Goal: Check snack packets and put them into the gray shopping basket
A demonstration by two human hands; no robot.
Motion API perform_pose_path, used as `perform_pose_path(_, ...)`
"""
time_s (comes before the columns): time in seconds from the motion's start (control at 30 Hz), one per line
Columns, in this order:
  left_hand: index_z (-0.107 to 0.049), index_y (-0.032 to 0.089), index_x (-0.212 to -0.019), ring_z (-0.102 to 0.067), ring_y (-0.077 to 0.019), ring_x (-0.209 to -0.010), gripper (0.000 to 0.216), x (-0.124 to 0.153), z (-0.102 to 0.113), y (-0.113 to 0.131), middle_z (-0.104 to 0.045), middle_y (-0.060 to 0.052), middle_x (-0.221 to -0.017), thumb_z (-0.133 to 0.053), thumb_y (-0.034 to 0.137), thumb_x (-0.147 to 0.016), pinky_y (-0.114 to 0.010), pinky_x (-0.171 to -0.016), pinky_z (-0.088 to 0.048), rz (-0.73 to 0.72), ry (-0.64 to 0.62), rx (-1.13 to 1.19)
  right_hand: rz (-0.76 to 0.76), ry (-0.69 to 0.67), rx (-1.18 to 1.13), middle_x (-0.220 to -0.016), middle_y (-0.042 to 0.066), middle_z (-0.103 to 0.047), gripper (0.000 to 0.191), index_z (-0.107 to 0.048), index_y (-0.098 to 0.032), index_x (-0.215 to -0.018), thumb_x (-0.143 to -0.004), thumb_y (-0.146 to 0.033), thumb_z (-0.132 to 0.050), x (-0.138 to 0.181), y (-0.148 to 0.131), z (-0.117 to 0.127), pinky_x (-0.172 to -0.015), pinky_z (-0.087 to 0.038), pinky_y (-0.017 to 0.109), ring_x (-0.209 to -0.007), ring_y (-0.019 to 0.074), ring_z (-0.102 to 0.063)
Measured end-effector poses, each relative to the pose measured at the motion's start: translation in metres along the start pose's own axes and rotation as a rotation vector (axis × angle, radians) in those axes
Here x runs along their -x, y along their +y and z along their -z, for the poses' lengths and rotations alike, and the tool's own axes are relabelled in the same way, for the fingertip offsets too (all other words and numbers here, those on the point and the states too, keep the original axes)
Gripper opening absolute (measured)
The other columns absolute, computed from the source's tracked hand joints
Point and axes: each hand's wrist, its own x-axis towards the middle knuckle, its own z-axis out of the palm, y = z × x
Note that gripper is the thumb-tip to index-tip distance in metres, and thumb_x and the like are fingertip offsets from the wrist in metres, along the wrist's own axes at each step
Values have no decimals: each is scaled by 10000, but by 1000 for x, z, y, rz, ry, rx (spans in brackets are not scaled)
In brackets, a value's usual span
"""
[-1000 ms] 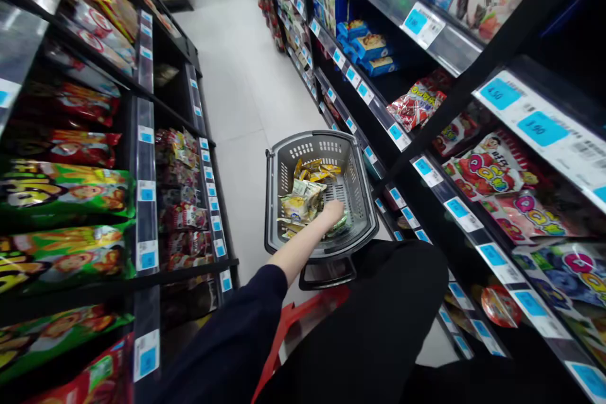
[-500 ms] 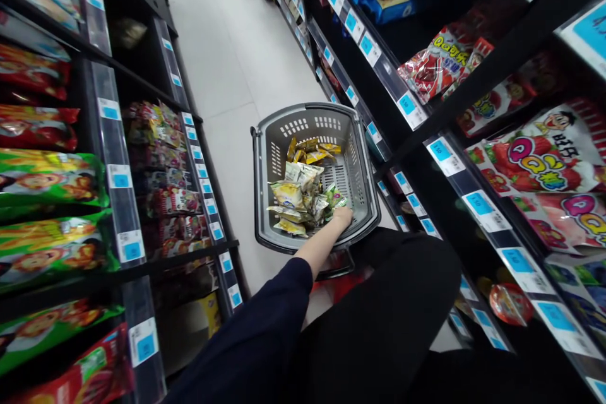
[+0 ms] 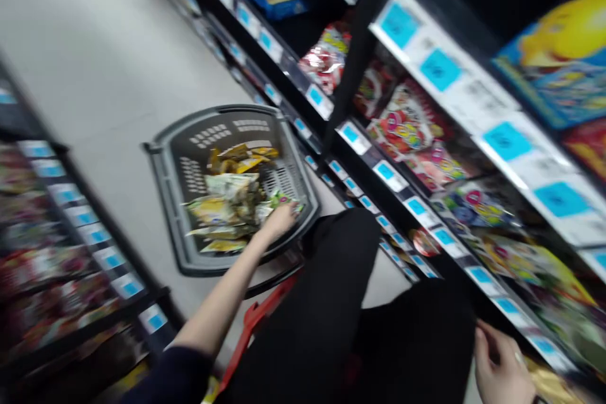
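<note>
A grey plastic shopping basket [image 3: 165,173] stands on the aisle floor with several yellow and green snack packets [image 3: 227,202] in it. My left hand [image 3: 280,219] reaches into the basket's near right corner and rests on a green packet [image 3: 284,203]; motion blur hides whether its fingers grip it. My right hand [image 3: 499,369] is at the bottom right, close to the lowest shelf, with fingers loosely curled and nothing visibly in them. My dark trouser legs [image 3: 341,303] fill the lower middle.
Black shelving [image 3: 426,139] on the right holds red, pink and blue snack bags behind blue price tags. More shelves [image 3: 71,233] run along the left. A red basket handle [image 3: 255,322] shows by my knee. Pale tiled floor [image 3: 95,63] stretches ahead.
The view has swung to the right and tilted. My left hand stays in the basket's near corner. My right hand has come into view by the lowest right shelf.
</note>
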Motion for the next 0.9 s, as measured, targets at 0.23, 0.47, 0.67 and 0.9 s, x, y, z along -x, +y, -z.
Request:
perform_pose_path(0.23,-595,230,-1177,-579,-270,-1145,425,93,6,79,-639,-72,-1237,-391,458,-883,-368,-943,-469,-377,264,119,-332,312,179,-807,165,-608,367,-635,-51,-976,-851,-346,-455,-54,70,48,-653,-456,368,-696,264,-596)
perform_pose_path(0.47,-574,182,-1286,-174,-447,-1399,470,144,-65,146,-372,-127,-1493,-494,309,-841,-681,-1061,-184,-640,331,-462,-310,130,207,-774,247,-621,313,-666,-9,-823,-786,-256,-477,-100,143,55,-728,-403,461,-810,341,-568)
perform_pose_path(0.67,-590,190,-1281,-124,-490,-1392,462,150,-75,155,-330,-128,-1514,-516,239,-828,-697,-1046,-169,-666,393,-689,-224,78,138,-1131,222,-607,361,-649,-93,-1065,-814,-283,-472,-136,172,62,-871,-341,482,-1085,339,-484)
perform_pose_path(0.9,-605,214,-1265,-202,-483,-1374,467,161,-72,162,-368,-124,-1495,-561,226,-800,-680,-1038,-210,-621,408,-720,-215,223,123,-1140,219,-598,394,-634,-75,-1101,-855,-310,-436,-117,171,63,-888,-329,460,-1094,332,-478)
